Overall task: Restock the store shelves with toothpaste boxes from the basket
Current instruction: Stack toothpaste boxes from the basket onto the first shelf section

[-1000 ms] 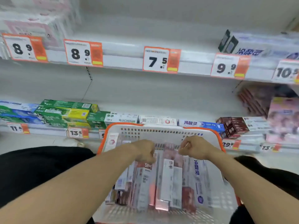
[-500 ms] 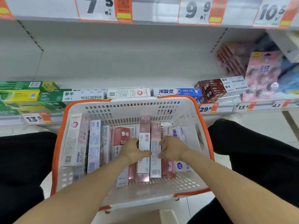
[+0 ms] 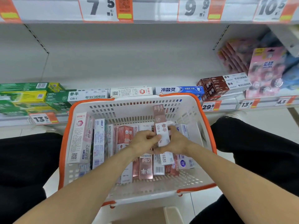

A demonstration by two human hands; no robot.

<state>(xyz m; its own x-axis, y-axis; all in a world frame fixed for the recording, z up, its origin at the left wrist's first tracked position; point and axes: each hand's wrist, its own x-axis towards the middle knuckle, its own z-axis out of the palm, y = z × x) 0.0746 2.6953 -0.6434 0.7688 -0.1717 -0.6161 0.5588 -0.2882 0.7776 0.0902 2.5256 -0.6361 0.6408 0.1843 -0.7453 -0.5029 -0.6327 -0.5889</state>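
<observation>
Rose-pink and white card shows between both hands: a toothpaste box (image 3: 160,125) marked CB-1 stands tilted on end over the middle of the basket, its upper end leaning toward the basket's far wall. The right hand (image 3: 175,141) curls round the lower part of this box from the right side, and the left hand (image 3: 143,141) pinches its lower left edge with thumb and fingertips, so both hands hold the same box. The two hands touch each other just below it.

Under them the white basket (image 3: 208,126) with its orange rim holds more toothpaste boxes lying lengthwise: pink and copper-toned ones (image 3: 145,168) near the basket's near wall, a red one marked SP (image 3: 125,135) just left of the left hand, white-and-blue ones (image 3: 99,143) further left, and a white box with a pink hexagon (image 3: 80,136) leaning against the left wall. A white-and-blue box (image 3: 184,162) lies toward the right wall, under the right forearm.

Beyond the basket's far rim, the lower shelf (image 3: 226,106) carries a row of boxes along its front edge: green and yellow ones (image 3: 24,97) at the left, a green-and-white box (image 3: 76,96), a white one (image 3: 131,92), a blue one (image 3: 179,90), and maroon ones (image 3: 215,88) at the right. Price tags (image 3: 42,118) run along the shelf edges. Dark trousers (image 3: 258,151) flank the basket on both sides.
</observation>
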